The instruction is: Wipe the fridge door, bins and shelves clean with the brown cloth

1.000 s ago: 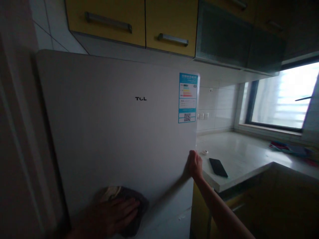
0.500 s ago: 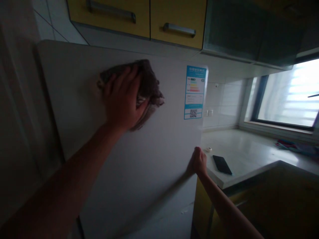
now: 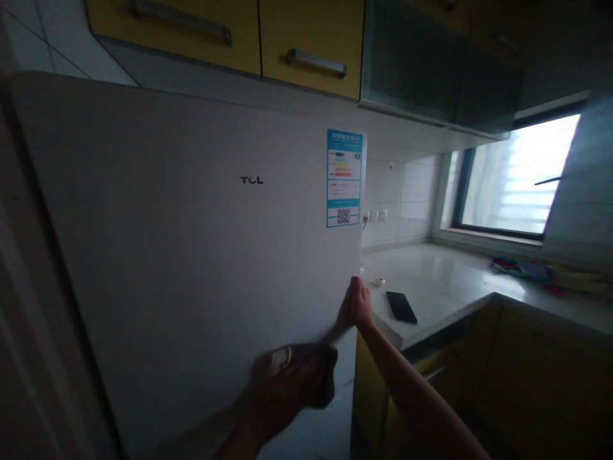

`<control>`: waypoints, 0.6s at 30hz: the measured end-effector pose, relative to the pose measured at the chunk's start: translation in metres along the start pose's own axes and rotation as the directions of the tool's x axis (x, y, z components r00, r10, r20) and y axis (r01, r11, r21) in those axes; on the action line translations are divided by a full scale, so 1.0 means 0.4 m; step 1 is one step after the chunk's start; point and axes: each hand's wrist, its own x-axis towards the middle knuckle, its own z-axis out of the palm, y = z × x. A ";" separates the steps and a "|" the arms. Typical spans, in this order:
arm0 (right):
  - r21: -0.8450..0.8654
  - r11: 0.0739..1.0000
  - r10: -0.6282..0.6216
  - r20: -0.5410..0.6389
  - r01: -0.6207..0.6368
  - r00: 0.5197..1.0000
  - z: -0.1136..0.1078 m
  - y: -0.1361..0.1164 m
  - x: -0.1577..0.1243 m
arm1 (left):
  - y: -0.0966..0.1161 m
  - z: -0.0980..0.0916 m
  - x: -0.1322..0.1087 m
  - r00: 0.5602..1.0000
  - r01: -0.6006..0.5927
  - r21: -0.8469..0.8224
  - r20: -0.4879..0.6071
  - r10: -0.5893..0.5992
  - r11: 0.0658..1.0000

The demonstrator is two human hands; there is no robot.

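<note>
The white refrigerator door (image 3: 182, 255) with a TCL logo stands upright in front of me. Low on it, my left hand (image 3: 285, 396) presses a dark, crumpled cloth (image 3: 328, 380) against the surface, slightly blurred by motion. My right hand (image 3: 361, 303) is closed around the door's right edge, its fingertips partly hidden. A blue energy label (image 3: 343, 179) is stuck at the door's upper right.
Right of the refrigerator runs a white countertop (image 3: 445, 275) with a black phone (image 3: 402, 307), a small white roundish object (image 3: 380, 282) and colourful cloths (image 3: 522, 268). Yellow cabinets (image 3: 311, 38) hang overhead. A window (image 3: 517, 172) lies at the right.
My left hand has swept the cloth from the upper door down and to the right, uncovering the logo. The right hand keeps its hold on the edge. My view has turned slightly right.
</note>
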 end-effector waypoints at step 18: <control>0.061 0.998 0.009 0.047 -0.012 0.999 -0.004 -0.010 -0.002 | -0.212 -0.153 -0.268 0.989 -0.140 -0.144 0.029 0.146 0.980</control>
